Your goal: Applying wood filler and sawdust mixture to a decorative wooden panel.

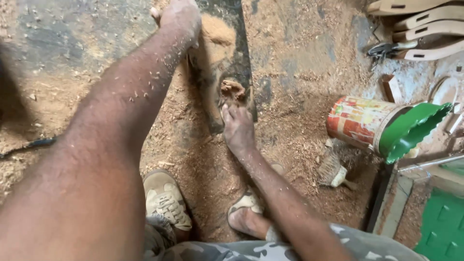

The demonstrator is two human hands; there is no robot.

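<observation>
Your left hand grips the far end of the dark wooden board. Your right hand lies open, pressing its near end. It looks heavy, stiff and dusty; hold both ends.

A woodworking shop: sawdust everywhere, cut wooden pieces stacked

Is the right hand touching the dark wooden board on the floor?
Touching. The head view shows the right hand with fingertips pressed on the near end of the dark wooden board.
</observation>
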